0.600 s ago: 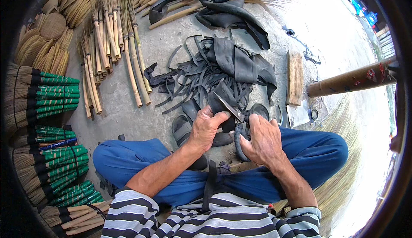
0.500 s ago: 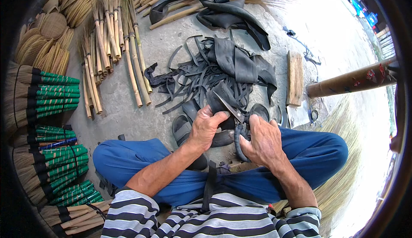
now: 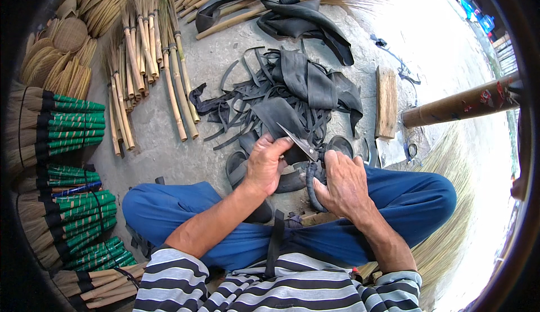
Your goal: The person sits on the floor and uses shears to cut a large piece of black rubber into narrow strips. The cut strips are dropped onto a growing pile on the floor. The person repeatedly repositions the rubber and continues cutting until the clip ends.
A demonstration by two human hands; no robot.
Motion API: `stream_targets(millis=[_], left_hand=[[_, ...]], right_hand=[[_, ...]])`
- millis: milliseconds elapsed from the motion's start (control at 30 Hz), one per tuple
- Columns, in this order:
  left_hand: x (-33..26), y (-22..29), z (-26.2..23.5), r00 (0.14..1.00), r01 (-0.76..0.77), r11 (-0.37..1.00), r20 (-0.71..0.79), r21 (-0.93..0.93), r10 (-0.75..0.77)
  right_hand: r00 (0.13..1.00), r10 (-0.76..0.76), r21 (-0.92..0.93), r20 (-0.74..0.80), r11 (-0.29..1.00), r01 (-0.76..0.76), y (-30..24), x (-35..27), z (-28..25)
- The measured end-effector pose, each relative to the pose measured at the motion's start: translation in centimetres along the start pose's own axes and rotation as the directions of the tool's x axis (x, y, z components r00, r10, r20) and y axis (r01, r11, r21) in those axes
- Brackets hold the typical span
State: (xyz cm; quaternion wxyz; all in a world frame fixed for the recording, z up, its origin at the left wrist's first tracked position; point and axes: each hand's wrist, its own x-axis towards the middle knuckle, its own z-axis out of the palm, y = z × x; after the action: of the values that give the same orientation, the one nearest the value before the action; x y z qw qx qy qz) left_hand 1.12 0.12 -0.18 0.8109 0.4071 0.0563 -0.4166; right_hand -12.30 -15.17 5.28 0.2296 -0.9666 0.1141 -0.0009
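My right hand [image 3: 344,181] is closed round the dark, wrapped handles of a pair of scissors [image 3: 304,147]. Their grey blades point up and left, over a wide black rubber strip [image 3: 277,115]. The lower end of that strip is pinched between the thumb and fingers of my left hand [image 3: 266,163], close beside the blades. Beyond my hands lies a tangled heap of black rubber strips [image 3: 264,93], some narrow and some broad. How far the blades are into the rubber is hard to see.
Bundled brooms with green-wrapped handles [image 3: 79,120] line the left side. Brooms with bare cane handles [image 3: 149,53] stand behind them. A wooden block [image 3: 386,102] and a brown pole [image 3: 461,106] are on the right. A long black rubber sheet [image 3: 332,33] lies at the back.
The wide rubber strip in my left hand has swung up and left and now lies flatter above the blades. My left hand has shifted slightly; the right has barely moved.
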Motion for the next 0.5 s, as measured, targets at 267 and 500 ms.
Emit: stream_targets(millis=[267, 500], left_hand=[[-1.3, -0.2, 1.5, 1.0, -0.028, 0.999, 0.009, 0.032, 0.028], [-0.3, 0.6, 1.1, 0.999, 0.0, 0.997, -0.042, -0.072, -0.003]], right_hand=[[0.999, 0.039, 0.055, 0.031, 0.998, -0.041, 0.0, -0.1, -0.1], [0.987, 0.085, 0.078, 0.133, 0.992, -0.096, 0.0, -0.2, -0.1]])
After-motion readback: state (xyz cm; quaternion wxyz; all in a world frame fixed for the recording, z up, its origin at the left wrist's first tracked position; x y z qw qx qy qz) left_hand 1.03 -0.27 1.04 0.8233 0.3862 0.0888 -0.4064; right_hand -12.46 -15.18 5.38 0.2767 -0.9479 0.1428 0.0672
